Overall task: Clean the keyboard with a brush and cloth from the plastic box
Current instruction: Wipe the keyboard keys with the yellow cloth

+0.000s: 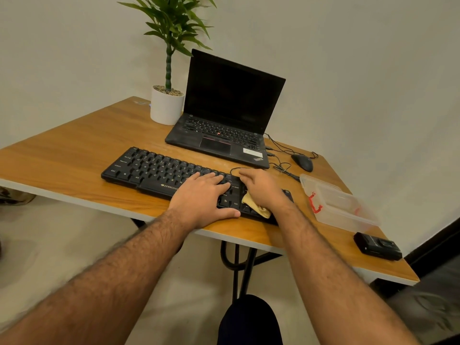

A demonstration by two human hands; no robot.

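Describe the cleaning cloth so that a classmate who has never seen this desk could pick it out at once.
Start at the wooden desk and find the black keyboard lying in front of the open laptop. At the keyboard's right end, the right hand presses down on the cloth. It is the only soft, pale yellow thing there, crumpled against black keys.

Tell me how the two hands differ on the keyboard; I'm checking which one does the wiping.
The left hand lies flat on bare keys, fingers straight, holding nothing. The right hand presses the yellow cloth onto the keyboard nearer its right end, closer to the plastic box. Both rest palm-down on the keyboard.
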